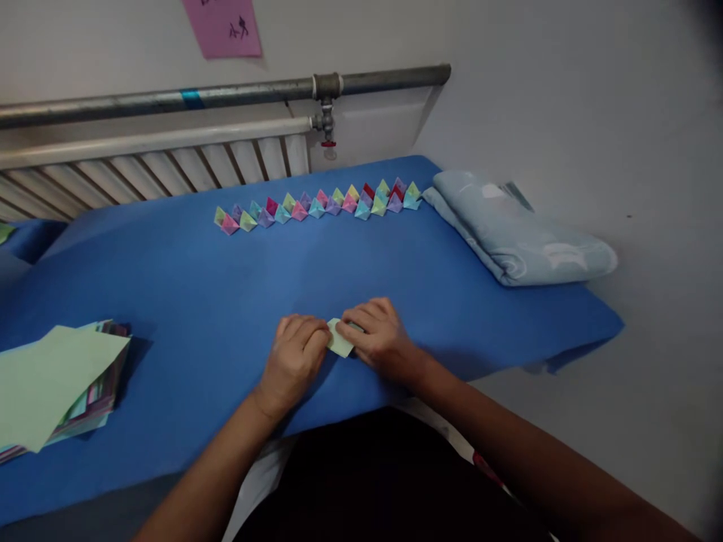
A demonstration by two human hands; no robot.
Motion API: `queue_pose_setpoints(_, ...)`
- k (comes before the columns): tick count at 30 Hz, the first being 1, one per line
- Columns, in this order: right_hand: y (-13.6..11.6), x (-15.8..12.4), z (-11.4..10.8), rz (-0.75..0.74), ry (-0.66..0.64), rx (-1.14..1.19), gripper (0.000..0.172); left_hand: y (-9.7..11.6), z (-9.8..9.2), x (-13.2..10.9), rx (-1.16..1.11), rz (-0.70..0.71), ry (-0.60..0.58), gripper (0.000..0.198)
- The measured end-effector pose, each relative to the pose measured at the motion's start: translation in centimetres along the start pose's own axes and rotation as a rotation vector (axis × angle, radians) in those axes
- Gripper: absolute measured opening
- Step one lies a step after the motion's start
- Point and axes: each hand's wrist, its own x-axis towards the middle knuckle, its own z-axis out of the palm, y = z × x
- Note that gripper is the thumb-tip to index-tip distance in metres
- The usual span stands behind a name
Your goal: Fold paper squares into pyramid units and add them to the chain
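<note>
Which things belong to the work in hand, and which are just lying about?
In hand: pale green paper, held by left hand and right hand; row of folded paper pieces; stack of coloured sheets; blue mat.
Lying about: folded blanket; pink note; pipe; radiator.

Bare hands (294,360); dark garment (367,482)

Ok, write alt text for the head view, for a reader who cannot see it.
The left hand and right hand pinch a small pale green paper on a blue cloth. Behind lies a row of colourful folded paper pieces, with a stack of coloured sheets at left and a folded light blue blanket at right.
</note>
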Motion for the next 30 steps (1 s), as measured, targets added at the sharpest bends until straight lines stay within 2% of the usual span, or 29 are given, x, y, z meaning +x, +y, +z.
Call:
queue_pose_setpoints(3, -0.6, -0.8, 0.1, -0.022, -0.110, -0.003, 0.018, 0.9, 0.3, -1.0, 0.037, -0.010, -0.093, 0.018)
queue_pose_setpoints(7, -1.6, -2.2, -0.5, 0.052, -0.248, 0.057, 0.018, 1.7, 0.1, -2.1, -0.012, -0.063, -0.204, 0.015)
queue_pose_setpoints(10, -1.8, -3.0, -1.0, 0.113, -0.225, 0.104, 0.022, 1.7, -0.1, -2.5, -0.045, -0.098, -0.242, 0.019)
queue_pose_setpoints(13, -1.7, -3.5, -1.2, 0.168, -0.185, 0.166, 0.018, 1.4, -0.3, -2.7, -0.080, -0.116, -0.254, 0.019)
queue_pose_setpoints(17, -1.4, -3.7, -1.1, 0.234, -0.155, 0.242, 0.014, 1.1, -0.6, -2.7, -0.098, -0.155, -0.244, 0.014)
queue_pose_setpoints(23, -1.4, -3.4, -0.9, 0.419, -0.126, 0.348, 0.016, 0.8, -0.6, -2.6, -0.156, -0.249, -0.230, 0.012)
queue_pose_setpoints(30, -1.7, -2.4, -1.1, 0.611, -0.217, 0.363, 0.014, 0.8, 0.0, -2.3, -0.152, -0.455, -0.276, 0.019)
